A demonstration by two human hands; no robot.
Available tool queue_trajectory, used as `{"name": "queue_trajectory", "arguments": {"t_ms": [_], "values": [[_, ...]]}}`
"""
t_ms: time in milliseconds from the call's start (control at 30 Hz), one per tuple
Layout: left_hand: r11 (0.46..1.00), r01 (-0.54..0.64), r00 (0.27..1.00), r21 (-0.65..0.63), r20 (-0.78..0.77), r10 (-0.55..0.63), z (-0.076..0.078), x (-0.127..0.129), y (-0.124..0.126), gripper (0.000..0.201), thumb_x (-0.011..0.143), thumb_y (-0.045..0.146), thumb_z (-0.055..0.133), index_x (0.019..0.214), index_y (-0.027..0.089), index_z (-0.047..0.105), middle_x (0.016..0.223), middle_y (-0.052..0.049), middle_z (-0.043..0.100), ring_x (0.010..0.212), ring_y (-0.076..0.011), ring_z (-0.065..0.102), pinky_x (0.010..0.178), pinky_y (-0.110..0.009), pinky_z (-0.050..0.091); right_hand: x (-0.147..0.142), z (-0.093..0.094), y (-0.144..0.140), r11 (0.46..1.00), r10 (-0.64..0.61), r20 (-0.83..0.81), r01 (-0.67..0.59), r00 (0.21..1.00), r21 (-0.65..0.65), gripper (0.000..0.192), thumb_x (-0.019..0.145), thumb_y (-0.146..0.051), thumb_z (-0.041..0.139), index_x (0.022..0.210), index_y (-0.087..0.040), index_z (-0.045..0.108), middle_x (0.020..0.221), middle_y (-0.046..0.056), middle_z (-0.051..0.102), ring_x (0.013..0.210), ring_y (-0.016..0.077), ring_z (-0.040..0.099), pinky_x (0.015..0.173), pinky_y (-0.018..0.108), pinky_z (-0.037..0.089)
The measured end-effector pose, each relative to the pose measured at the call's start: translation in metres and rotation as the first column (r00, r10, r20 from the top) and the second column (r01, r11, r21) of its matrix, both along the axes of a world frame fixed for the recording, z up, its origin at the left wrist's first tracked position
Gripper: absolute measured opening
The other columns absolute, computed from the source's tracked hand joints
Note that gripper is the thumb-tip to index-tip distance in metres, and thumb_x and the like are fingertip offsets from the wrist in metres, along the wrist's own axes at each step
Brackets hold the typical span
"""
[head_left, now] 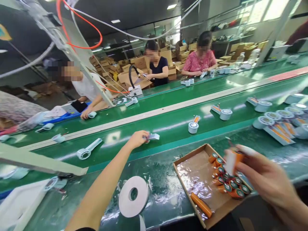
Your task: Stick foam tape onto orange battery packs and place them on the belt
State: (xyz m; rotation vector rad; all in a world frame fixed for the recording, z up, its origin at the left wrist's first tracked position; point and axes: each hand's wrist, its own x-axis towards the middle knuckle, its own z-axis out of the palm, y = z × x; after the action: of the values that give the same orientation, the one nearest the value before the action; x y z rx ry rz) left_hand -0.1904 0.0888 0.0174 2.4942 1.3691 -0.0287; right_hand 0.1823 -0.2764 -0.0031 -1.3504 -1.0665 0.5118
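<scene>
Out over the green conveyor belt, my left hand pinches the end of a pale blue plastic housing; its far side is partly hidden by my fingers. My right hand grips an orange battery with a white strip on its side, slightly blurred, above a shallow cardboard tray. Several orange batteries stand clustered in the tray's right part, and one longer orange cylinder lies near its front edge. A roll of white tape lies flat on the bench left of the tray.
Pale housings with orange cells are grouped at the right. Others ride the belt, including a long-handled housing. A metal post crosses the left side. Across the belt, several people work; one person's hand touches a part.
</scene>
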Motion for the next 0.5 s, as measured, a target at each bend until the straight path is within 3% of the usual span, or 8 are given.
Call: {"name": "queue_trajectory", "arguments": {"t_ms": [100,167,267,333,500], "values": [[0.983,0.164,0.985,-0.078,0.060,-0.160,-0.011,0.075,-0.008,0.033,0.080,0.054,0.074,0.096,0.026,0.078,0.119,-0.003,0.073,0.110,-0.0236,0.066,0.093,-0.032,0.051,-0.028,0.042,0.068,0.940,0.341,0.029,-0.341,0.940,-0.028,0.040,0.093,-0.038,0.074,0.131,-0.027,0.068,0.122,0.010,0.071,0.105,0.0292,0.071,0.088,0.042,0.064],[0.966,0.232,0.971,-0.115,0.081,-0.223,-0.007,0.100,-0.013,0.033,0.078,0.056,0.074,0.094,0.028,0.079,0.116,-0.002,0.075,0.108,-0.0241,0.067,0.090,-0.031,0.051,-0.039,0.049,0.118,0.892,0.452,0.076,-0.448,0.889,-0.060,0.035,0.095,-0.033,0.069,0.128,-0.024,0.067,0.116,0.007,0.072,0.103,0.0260,0.071,0.092,0.042,0.062],[0.945,0.287,0.957,-0.158,0.092,-0.276,0.003,0.104,-0.020,0.040,0.083,0.058,0.071,0.103,0.023,0.076,0.114,-0.006,0.074,0.102,-0.0226,0.068,0.092,-0.036,0.051,-0.050,0.032,0.177,0.885,0.465,0.292,-0.434,0.836,-0.166,0.027,0.095,-0.022,0.064,0.122,-0.021,0.064,0.102,0.004,0.074,0.090,0.0205,0.072,0.084,0.033,0.060],[0.943,0.291,0.956,-0.164,0.095,-0.279,0.006,0.099,-0.025,0.044,0.089,0.058,0.067,0.109,0.019,0.072,0.114,-0.008,0.072,0.101,-0.0214,0.067,0.094,-0.040,0.052,-0.057,0.017,0.201,0.890,0.457,0.417,-0.395,0.786,-0.229,0.021,0.095,-0.018,0.064,0.116,-0.019,0.065,0.090,0.002,0.073,0.081,0.0188,0.070,0.076,0.028,0.055],[0.979,0.170,0.982,-0.113,0.098,-0.159,-0.008,0.099,-0.040,0.040,0.099,0.053,0.058,0.113,0.016,0.066,0.113,-0.009,0.068,0.103,-0.0212,0.065,0.097,-0.044,0.053,-0.065,-0.005,0.223,0.872,0.489,0.571,-0.359,0.660,-0.332,0.012,0.094,-0.017,0.070,0.105,-0.018,0.067,0.077,0.001,0.069,0.073,0.0192,0.065,0.066,0.025,0.043]]}}
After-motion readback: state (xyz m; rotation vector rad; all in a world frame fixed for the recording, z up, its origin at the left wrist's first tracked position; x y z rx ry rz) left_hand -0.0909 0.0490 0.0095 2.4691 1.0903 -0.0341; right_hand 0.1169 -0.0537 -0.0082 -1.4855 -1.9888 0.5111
